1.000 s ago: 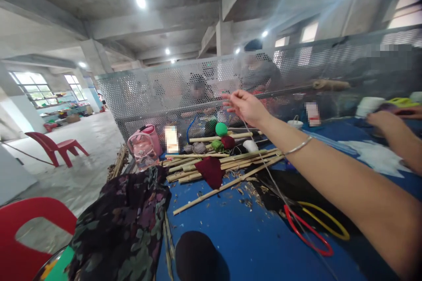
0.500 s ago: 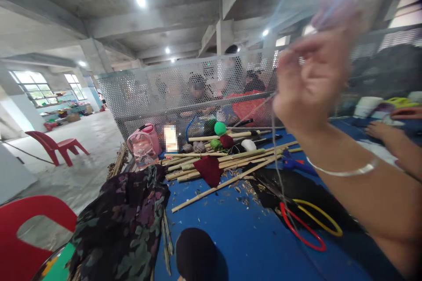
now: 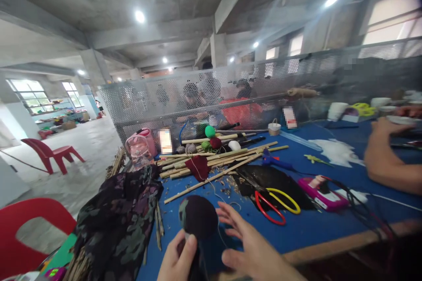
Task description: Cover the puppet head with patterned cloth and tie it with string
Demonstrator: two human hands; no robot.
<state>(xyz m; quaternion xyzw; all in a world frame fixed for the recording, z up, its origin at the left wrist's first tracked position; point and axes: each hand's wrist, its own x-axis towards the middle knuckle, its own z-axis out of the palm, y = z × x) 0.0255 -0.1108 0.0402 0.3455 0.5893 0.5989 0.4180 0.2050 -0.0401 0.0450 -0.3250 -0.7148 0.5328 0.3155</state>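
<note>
A dark, round, cloth-covered ball with a patch of camouflage cloth on its left side is gripped from below by my left hand, thumb pressed against it. What lies under the cloth is hidden. My right hand is just to the right, its fingers spread and bent toward the ball. A thin grey yarn runs from the sticks down past the ball, between it and my right fingers. Scissors with one red and one yellow handle lie beyond my right hand on black cloth.
Bamboo sticks, yarn balls and a maroon cloth piece lie on the blue table. Camouflage cloth is at left. A blue glue gun and pink box with cables stand right. A co-worker's arm rests far right.
My right hand has come down from high at the upper right to beside the ball. My left hand now shows on the ball. The view has turned right.
</note>
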